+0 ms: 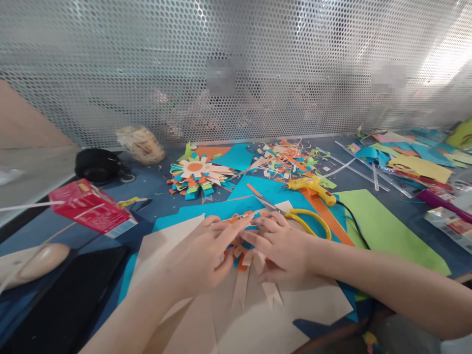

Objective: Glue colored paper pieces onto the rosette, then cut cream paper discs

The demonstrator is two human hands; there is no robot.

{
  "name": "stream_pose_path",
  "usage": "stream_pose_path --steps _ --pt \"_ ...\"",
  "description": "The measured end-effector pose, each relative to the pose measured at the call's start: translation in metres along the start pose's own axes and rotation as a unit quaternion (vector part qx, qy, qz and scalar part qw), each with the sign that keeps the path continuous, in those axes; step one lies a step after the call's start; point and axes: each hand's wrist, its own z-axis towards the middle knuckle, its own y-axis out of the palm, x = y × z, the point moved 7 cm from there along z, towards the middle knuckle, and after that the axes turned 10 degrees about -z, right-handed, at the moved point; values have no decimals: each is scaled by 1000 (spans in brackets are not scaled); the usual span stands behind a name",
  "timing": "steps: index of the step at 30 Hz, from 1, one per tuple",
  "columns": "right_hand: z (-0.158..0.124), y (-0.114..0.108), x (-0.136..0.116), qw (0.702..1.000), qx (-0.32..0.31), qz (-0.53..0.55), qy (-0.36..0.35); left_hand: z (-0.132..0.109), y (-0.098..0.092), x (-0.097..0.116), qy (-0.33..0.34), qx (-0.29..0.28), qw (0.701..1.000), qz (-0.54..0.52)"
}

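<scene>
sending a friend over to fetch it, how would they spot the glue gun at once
On the blue table, look past the person's right hand to the yellow-handled scissors. Just beyond them lies the yellow glue gun, set apart by the black cord at its grip, which the scissors lack.

Glare whitens the perforated panel (265,73) at upper right; elsewhere light is soft, detail slightly blurred.

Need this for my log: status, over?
Left hand, right hand: both on paper-strip piece. Two cream tails showing below. Scissors close beyond right hand.
</scene>
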Motion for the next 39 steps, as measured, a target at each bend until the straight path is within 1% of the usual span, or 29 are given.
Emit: stream_pose_path --steps 3,8,13,15,18,20,22,28,32,35,39 --pt "0 -1 -1 1000 4 -10 -1 0 0 0 0 -5 1000 -7" --pt "-1 -8 -2 998 32 -45 7 -1 3 0 10 -5 1000 -10" --pt "1 -13 -8 998 18 -54 -12 -2 3 -1 12 2 1000 0" --pt "1 -15 -9 997 37 -65 -13 -2 2 -1 17 4 1000 -1" --pt "-1 -17 -9 991 89 -100 -13 -1 1 2 27 3 1000 -5" --pt "-2 -16 -8 987 106 -116 -17 0 1 2 28 2 1000 -5" --pt "-3 -13 -6 987 104 -120 -20 0 1 2 26 -1 1000 -5" --pt "-3 -6 -3 991 74 -112 -12 -2 4 -1 22 -6 1000 14" --pt "-3 -5 -1 992 67 -107 -12 -2 4 -2 19 -10 1000 14" --pt "-2 -9 -1 992 77 -99 -24 -1 2 0 22 -7 1000 22" --pt "-1 -14 -6 985 124 -107 -51 -1 1 1 20 -2 999 25"
